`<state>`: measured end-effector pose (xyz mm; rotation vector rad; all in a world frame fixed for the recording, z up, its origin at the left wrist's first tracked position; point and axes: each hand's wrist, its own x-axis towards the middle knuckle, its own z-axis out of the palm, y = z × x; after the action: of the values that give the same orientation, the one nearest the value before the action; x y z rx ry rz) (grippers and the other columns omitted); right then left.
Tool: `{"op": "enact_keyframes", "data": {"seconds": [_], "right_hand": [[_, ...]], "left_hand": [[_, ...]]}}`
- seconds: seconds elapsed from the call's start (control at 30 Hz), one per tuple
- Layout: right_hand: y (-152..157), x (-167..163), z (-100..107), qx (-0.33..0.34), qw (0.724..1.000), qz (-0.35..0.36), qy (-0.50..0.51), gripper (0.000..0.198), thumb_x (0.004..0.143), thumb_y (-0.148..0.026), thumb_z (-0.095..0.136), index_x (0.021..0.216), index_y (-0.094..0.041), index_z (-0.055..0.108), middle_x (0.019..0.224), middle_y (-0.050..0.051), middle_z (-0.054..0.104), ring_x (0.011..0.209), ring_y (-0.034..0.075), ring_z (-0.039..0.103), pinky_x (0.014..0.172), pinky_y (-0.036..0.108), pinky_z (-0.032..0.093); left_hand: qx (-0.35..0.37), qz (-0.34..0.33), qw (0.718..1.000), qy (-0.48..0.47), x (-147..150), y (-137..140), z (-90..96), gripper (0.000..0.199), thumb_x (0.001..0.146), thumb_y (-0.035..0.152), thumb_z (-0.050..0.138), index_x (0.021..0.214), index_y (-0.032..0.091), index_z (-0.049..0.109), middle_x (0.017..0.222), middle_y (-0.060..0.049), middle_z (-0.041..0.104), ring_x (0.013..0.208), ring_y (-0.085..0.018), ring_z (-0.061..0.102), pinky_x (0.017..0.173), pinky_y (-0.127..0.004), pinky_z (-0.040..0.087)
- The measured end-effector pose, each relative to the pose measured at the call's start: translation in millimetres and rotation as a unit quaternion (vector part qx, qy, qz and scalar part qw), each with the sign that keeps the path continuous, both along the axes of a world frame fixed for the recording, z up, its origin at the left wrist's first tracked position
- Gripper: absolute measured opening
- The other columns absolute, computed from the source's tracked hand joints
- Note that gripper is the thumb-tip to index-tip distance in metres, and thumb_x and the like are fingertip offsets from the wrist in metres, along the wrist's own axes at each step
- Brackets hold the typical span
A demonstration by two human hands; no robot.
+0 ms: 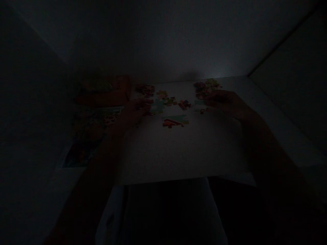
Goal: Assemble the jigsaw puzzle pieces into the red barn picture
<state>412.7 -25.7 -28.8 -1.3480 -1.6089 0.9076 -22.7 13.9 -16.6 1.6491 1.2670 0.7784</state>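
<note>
The light is very dim, so fine detail is lost. On a white table [184, 149] pushed against a pale wall [163, 44], the nearest jigsaw section [175, 120], pale green above and red below, lies flat between the two hands and apart from both. The left hand [135, 110] has its fingers partly curled beside a pale blue-green jigsaw piece [157, 106]; whether it grips anything cannot be told. The right hand [223, 100] is bent over, its fingertips by another pale puzzle piece [199, 105], and its grip is equally unclear. Just behind that hand sits a heap of loose pieces [211, 83], partly covered by it; a darker pile [145, 90] lies beyond the left hand. Between them are a yellowish piece [161, 94], a mottled green one [170, 101] and a reddish cluster [184, 104]. At the left, an orange box [112, 97] stands behind a printed picture sheet [88, 131], whose right side the left forearm [107, 153] hides.
</note>
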Motion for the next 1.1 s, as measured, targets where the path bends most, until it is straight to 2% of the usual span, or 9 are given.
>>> {"op": "enact_keyframes", "data": {"seconds": [0.2,0.4,0.47,0.53,0.63,0.7,0.8,0.87,1.1], "right_hand": [[-1.5,4.8,3.7,0.0,0.999,-0.009,-0.034,0.063,0.073,-0.077,0.098,0.103,-0.024,0.083,0.118,0.007,0.078,0.114,0.027,0.075,0.102,0.041,0.066],[1.6,24.9,0.4,-0.039,0.994,0.017,-0.102,0.079,0.074,-0.092,0.089,0.109,-0.022,0.083,0.114,0.01,0.077,0.102,0.026,0.071,0.092,0.041,0.062],[1.6,21.6,1.4,0.022,0.987,0.016,-0.157,0.079,0.076,-0.093,0.088,0.106,-0.021,0.082,0.11,0.012,0.076,0.104,0.028,0.069,0.099,0.046,0.059],[-1.8,4.4,5.2,0.141,0.97,0.0,-0.198,0.073,0.084,-0.088,0.087,0.11,-0.021,0.08,0.12,0.015,0.073,0.119,0.033,0.066,0.114,0.051,0.052],[-11.9,-41.7,12.3,0.263,0.943,0.053,-0.195,0.072,0.093,-0.082,0.084,0.135,-0.025,0.076,0.146,0.016,0.065,0.139,0.036,0.059,0.125,0.053,0.045],[-18.5,-72.4,14.7,0.262,0.933,0.118,-0.217,0.074,0.093,-0.081,0.085,0.143,-0.028,0.074,0.142,0.013,0.068,0.138,0.036,0.06,0.125,0.054,0.043],[-23.5,-96.8,14.9,0.25,0.921,0.168,-0.245,0.058,0.104,-0.076,0.074,0.135,-0.027,0.077,0.13,0.011,0.074,0.13,0.032,0.065,0.123,0.051,0.04],[-24.3,-97.5,15.0,0.25,0.918,0.178,-0.252,0.052,0.108,-0.074,0.07,0.129,-0.027,0.079,0.125,0.01,0.075,0.124,0.03,0.068,0.121,0.05,0.039],[-25.5,-86.3,18.3,0.269,0.906,0.187,-0.268,0.059,0.097,-0.077,0.082,0.133,-0.03,0.079,0.135,0.007,0.072,0.131,0.032,0.066,0.12,0.049,0.04]], "left_hand": [[0.001,-0.001,1.0,0.006,5.2,-5.2,5.0,0.03,0.097,0.032,0.084,0.125,0.023,0.08,0.119,-0.008,0.081,0.094,-0.02,0.082,0.086,-0.03,0.069],[-0.004,-0.002,1.0,-0.008,10.7,-7.3,7.4,0.021,0.095,0.027,0.084,0.115,0.021,0.081,0.111,-0.009,0.082,0.092,-0.021,0.082,0.085,-0.033,0.07],[0.011,-0.002,1.0,-0.014,17.4,-10.3,4.7,0.02,0.094,0.03,0.086,0.11,0.02,0.08,0.11,-0.008,0.081,0.09,-0.021,0.081,0.087,-0.035,0.07],[0.019,-0.011,0.999,-0.029,28.5,-17.1,0.9,0.024,0.093,0.033,0.087,0.111,0.02,0.079,0.109,-0.007,0.081,0.09,-0.021,0.081,0.088,-0.035,0.07],[0.008,-0.049,0.996,-0.068,48.6,-33.1,-3.8,0.027,0.093,0.034,0.087,0.114,0.02,0.077,0.109,-0.007,0.08,0.088,-0.019,0.08,0.084,-0.032,0.07],[-0.008,-0.076,0.993,-0.091,59.0,-44.0,-4.3,0.026,0.094,0.033,0.087,0.113,0.02,0.076,0.109,-0.007,0.08,0.087,-0.018,0.08,0.081,-0.03,0.069],[-0.022,-0.094,0.989,-0.111,66.0,-54.5,-2.0,0.025,0.095,0.035,0.086,0.109,0.019,0.075,0.104,-0.007,0.08,0.085,-0.018,0.079,0.08,-0.031,0.068],[-0.024,-0.097,0.987,-0.122,66.9,-56.8,-0.6,0.027,0.094,0.037,0.088,0.107,0.019,0.073,0.102,-0.007,0.08,0.084,-0.018,0.079,0.08,-0.031,0.068],[-0.018,-0.101,0.986,-0.128,67.4,-53.1,-6.9,0.036,0.093,0.047,0.089,0.108,0.019,0.071,0.103,-0.006,0.078,0.084,-0.018,0.078,0.081,-0.032,0.066]]}}
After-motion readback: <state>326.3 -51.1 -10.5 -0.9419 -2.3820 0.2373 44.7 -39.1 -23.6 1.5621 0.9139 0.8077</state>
